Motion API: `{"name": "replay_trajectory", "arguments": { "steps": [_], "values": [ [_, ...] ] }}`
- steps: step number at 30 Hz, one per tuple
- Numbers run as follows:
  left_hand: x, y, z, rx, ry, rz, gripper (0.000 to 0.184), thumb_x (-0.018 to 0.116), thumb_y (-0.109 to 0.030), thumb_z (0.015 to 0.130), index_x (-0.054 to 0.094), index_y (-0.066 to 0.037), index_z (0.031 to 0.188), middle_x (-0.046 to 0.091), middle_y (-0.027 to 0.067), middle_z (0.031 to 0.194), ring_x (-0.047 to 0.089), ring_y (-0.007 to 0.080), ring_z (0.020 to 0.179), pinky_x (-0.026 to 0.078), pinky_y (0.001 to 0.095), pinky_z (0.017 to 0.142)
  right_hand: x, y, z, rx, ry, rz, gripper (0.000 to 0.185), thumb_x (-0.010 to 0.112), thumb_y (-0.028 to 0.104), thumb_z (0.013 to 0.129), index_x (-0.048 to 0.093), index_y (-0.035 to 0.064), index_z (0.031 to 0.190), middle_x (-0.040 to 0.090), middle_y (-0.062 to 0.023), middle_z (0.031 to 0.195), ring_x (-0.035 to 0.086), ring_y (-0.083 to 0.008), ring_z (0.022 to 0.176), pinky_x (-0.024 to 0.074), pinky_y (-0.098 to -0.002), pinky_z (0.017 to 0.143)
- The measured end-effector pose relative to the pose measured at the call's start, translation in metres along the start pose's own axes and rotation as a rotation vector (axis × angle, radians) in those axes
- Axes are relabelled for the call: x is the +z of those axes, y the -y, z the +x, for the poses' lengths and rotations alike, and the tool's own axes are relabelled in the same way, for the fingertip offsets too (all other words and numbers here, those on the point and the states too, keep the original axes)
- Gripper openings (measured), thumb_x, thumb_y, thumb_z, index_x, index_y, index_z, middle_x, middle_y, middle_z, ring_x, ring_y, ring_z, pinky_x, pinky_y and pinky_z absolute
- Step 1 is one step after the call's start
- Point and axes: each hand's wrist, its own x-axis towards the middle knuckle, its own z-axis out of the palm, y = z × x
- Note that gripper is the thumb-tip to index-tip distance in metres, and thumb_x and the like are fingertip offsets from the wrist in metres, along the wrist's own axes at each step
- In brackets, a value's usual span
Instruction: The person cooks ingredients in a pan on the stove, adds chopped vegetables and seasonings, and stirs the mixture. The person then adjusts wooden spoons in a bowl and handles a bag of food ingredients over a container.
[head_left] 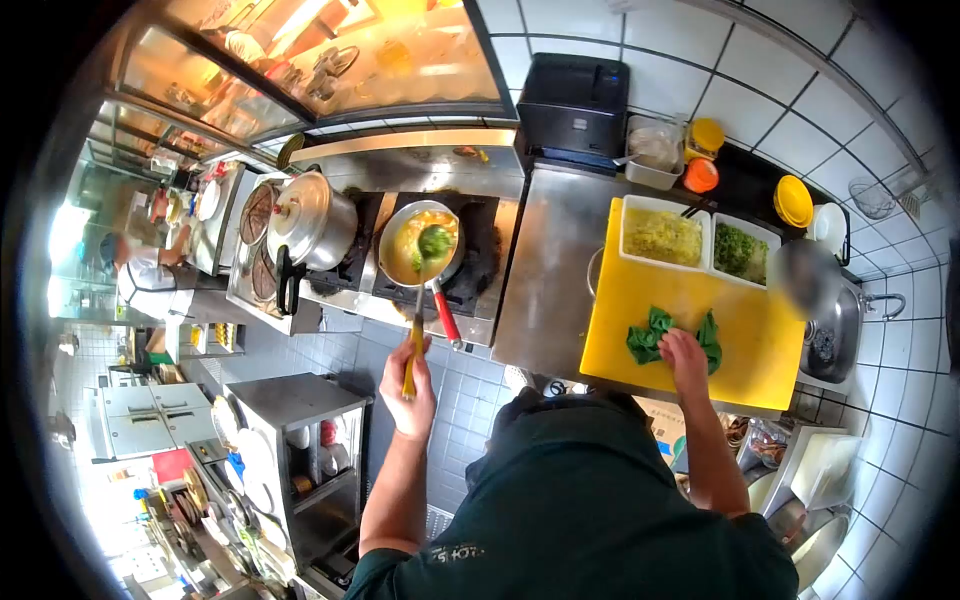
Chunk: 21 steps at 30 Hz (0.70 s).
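Note:
My left hand [408,388] is closed around the yellow handle of a ladle [419,318]. The ladle's round head rests inside a saucepan [386,262] on the stove, with chopped greens [434,242] in or over it, amid a yellowish-orange liquid. The pan's red handle [447,318] points toward me. At the cutting board, my right hand [685,360] has its fingers bent onto dark green leaves [645,340], which show on both sides of it. Its fingertips are partly hidden. The yellow cutting board [620,290] lies beneath the leaves.
A large lidded pressure cooker [325,225] stands left of the pan. White containers of chopped yellowish vegetable [662,235] and chopped greens [740,248] sit at the board's back edge. A sink [845,345] is at right, a black machine [573,110] behind. Another person [150,270] stands far left.

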Motion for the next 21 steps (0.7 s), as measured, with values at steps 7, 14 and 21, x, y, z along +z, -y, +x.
{"name": "replay_trajectory", "arguments": {
  "steps": [7, 14, 21],
  "values": [
    [-0.024, 0.105, 0.054, 0.387, 0.395, 0.619, 0.036, 0.068, -0.004, 0.086, 0.063, -0.003, 0.122, 0.064, 0.0239, 0.123, 0.069, 0.0411, 0.098, 0.060, 0.0446, 0.082, 0.096, -0.007, -0.006, -0.224, 0.235, -0.312, 0.029, 0.067, 0.018, 0.099, 0.063, -0.0036, 0.119, 0.071, -0.0119, 0.106, 0.070, -0.0185, 0.100, 0.0550, -0.0300, 0.088],
    [-0.040, 0.135, 0.092, 0.589, 0.477, 0.671, 0.041, 0.067, -0.001, 0.081, 0.063, -0.001, 0.122, 0.059, 0.0257, 0.130, 0.066, 0.0397, 0.108, 0.058, 0.0432, 0.088, 0.228, -0.006, -0.040, -0.239, 0.499, -0.599, 0.037, 0.068, 0.025, 0.099, 0.062, -0.0023, 0.124, 0.072, -0.0165, 0.113, 0.071, -0.0237, 0.104, 0.0562, -0.0333, 0.089],
    [-0.083, 0.113, 0.092, 0.497, 0.609, 0.528, 0.038, 0.067, 0.000, 0.084, 0.065, 0.000, 0.122, 0.061, 0.0262, 0.130, 0.067, 0.0410, 0.109, 0.057, 0.0435, 0.091, 0.339, -0.045, -0.038, -0.237, 0.614, -0.743, 0.043, 0.067, 0.030, 0.097, 0.060, -0.0019, 0.125, 0.074, -0.0191, 0.100, 0.073, -0.0306, 0.091, 0.0559, -0.0418, 0.075]
  ]
}}
